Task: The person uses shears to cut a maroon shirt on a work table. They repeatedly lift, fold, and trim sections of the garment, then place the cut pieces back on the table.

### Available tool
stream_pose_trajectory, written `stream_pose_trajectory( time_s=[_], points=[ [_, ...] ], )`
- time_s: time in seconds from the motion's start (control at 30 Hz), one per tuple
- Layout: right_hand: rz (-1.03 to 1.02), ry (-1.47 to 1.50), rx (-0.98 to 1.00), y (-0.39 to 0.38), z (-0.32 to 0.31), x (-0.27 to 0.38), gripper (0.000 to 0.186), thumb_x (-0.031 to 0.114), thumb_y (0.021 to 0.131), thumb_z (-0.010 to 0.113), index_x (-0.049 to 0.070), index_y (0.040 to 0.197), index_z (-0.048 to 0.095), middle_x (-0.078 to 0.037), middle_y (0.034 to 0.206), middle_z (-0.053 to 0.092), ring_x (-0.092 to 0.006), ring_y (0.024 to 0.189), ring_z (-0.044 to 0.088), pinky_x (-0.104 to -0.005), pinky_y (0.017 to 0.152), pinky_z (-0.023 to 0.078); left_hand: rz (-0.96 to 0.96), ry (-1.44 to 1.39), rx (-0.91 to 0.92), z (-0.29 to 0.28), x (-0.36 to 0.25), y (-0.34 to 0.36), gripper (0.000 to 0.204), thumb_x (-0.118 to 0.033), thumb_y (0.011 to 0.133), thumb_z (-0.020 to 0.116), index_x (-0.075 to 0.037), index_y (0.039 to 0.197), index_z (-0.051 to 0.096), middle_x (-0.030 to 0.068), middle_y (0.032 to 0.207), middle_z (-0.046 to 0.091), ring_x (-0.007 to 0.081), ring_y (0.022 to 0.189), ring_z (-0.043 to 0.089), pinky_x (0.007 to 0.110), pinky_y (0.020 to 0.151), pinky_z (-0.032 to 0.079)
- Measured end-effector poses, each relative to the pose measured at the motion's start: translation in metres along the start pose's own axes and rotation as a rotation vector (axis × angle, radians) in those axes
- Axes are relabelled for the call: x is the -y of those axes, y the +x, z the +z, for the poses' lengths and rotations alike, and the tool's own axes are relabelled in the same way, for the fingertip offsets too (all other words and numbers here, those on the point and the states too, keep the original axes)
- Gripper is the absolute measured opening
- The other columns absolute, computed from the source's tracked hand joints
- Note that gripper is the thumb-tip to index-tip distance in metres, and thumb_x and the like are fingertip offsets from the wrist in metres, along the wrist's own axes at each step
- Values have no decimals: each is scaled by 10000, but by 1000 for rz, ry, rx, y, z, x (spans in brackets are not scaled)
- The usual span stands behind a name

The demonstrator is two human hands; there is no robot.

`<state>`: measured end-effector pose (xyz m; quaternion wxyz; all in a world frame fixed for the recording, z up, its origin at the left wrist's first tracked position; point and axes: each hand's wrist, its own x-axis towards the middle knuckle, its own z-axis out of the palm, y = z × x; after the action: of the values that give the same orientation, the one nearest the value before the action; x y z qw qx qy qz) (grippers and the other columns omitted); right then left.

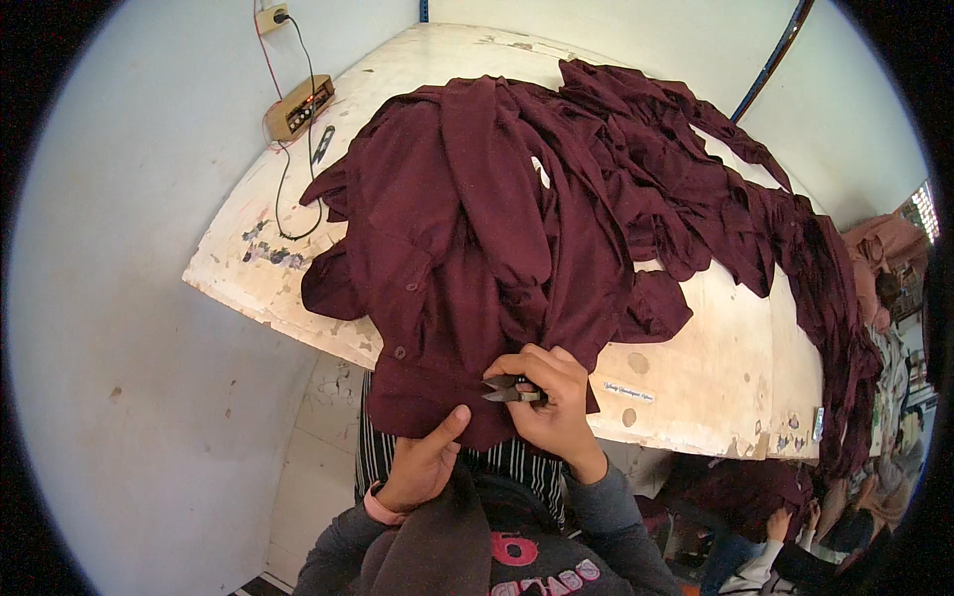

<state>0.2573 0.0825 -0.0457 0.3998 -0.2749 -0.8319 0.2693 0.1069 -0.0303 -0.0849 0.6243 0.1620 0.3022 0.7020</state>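
A maroon buttoned shirt [397,219] lies spread over the table, its lower end hanging past the near edge toward my body. My left hand [422,467] grips the hem, thumb on top and the other fingers partly hidden beneath the cloth. In my right hand [552,402] is a small pair of dark thread snips [509,389]. Their blades point left, slightly apart, just above the fabric and up from my left thumb. Two dark buttons show on the shirt left of the snips.
More maroon garments [646,149] are heaped across the pale worn table [696,387] and hang over its right side. A brown power strip [300,107] with a black cable sits at the far left by the wall. Another person's hands [779,524] hold maroon cloth at lower right.
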Motion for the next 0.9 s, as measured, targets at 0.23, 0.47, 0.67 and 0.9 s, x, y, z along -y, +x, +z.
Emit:
stream_pose_trajectory(
  time_s=[0.23, 0.47, 0.67, 0.9],
  points=[
    [183, 590, -179, -10, -10, 6, 109, 8, 804, 729, 51, 857, 644, -68, 778, 655, -214, 665, 598, -319, 653, 439, -21, -48, -58, -3, -2, 2, 619, 19, 1005, 581, -120, 1543, 309, 101, 1509, 467, 257, 1380, 494, 446, 1168, 426],
    [209, 258, -38, -11, -3, 0, 152, 49, 760, 799, 17, 841, 674, -85, 772, 672, -227, 700, 657, -330, 633, 479, -73, -89, -37, 0, -5, 3, 600, 20, 1018, 552, -122, 1545, 302, 100, 1516, 457, 250, 1380, 495, 437, 1159, 447],
    [238, 600, 140, -30, 6, 0, 180, 11, 777, 724, 13, 949, 670, -109, 852, 677, -266, 743, 675, -343, 661, 494, -42, 9, -46, -9, 4, 3, 516, -38, 1040, 500, -118, 1530, 362, 122, 1489, 504, 297, 1356, 523, 487, 1135, 465],
    [54, 573, 177, -38, -2, -5, 157, -1, 735, 769, 28, 869, 693, -70, 771, 709, -197, 666, 620, -311, 611, 440, -44, -57, -72, -9, 3, 1, 501, -22, 1041, 486, -113, 1522, 379, 130, 1489, 507, 298, 1337, 543, 482, 1134, 470]
  ],
)
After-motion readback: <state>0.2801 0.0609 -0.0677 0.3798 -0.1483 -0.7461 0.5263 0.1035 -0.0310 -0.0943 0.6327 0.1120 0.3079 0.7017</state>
